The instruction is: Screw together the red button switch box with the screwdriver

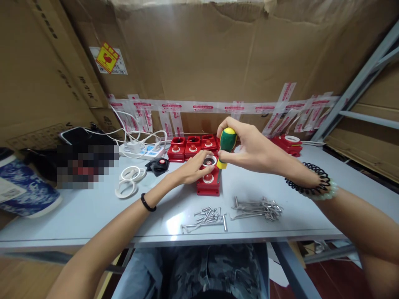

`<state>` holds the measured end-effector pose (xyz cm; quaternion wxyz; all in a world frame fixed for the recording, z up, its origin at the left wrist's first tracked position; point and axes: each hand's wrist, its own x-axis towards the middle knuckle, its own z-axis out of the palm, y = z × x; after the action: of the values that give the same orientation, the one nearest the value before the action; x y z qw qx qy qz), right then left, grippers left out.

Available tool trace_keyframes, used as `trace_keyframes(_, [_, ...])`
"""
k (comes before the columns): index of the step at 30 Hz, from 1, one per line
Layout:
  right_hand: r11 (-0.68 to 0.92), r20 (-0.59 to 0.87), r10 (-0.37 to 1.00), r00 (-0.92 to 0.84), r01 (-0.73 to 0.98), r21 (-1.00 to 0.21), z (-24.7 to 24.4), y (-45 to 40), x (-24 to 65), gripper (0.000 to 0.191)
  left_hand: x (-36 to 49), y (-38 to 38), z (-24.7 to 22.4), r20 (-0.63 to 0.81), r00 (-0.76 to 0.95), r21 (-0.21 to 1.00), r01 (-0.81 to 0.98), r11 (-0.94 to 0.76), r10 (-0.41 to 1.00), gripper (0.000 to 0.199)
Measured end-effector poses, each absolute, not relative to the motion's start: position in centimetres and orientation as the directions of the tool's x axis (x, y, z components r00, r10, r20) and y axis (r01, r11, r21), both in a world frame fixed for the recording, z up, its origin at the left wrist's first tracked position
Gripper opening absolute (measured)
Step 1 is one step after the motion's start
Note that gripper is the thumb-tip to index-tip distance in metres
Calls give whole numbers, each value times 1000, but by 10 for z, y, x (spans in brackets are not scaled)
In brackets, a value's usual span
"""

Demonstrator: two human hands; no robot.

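In the head view, the left hand (pixel 195 168) bends over the far end of a red box (pixel 208 192), its thumb and forefinger at either side of a white ring (pixel 209 160) there. The right hand (pixel 243 145) is closed round the green and yellow handle of a screwdriver (pixel 228 141), which stands nearly upright, shaft down, at the right side of the box. Whether the tip sits in a hole cannot be told. The box lies in the middle of the worktop (pixel 299 218), between its front and rear edges, with a round red button towards its near end.

More red boxes (pixel 193 149) stand side by side along the rear edge, behind the left hand. Another red box (pixel 288 145) with a white top ring lies near the rear right corner, partly behind the right arm.

Near the front edge, just in front of the box, is a heap of screws (pixel 208 214) with a T-ended rod (pixel 225 223) beside it; to their right lies a second heap of metal parts (pixel 262 208).

Left of the left hand are a black part (pixel 159 165) and some white rings (pixel 126 189). A power strip (pixel 146 152) with white cables is near the rear edge, and a blue-and-white cup (pixel 31 189) lies at the left edge. Cardboard (pixel 193 54) rises behind the worktop.
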<state>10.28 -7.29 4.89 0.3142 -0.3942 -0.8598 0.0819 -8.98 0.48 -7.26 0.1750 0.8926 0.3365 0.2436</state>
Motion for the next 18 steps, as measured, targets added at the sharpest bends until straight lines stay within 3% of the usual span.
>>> trace_keyframes(6, [662,599,722,-346,599,-451,49,-76,119,23,-94,-27,-46,455,689,295,480,-826,563,31])
trace_keyframes(9, [644,633,725,-272,595,-481,45,-75,127,25,-92,-40,-43,425,752,193,468,-863,503,17])
trace_keyframes(18, [595,637,750,-177,602,-533,24,-66,144,26,-81,-37,-54,350,798,135,475,-869,491,7])
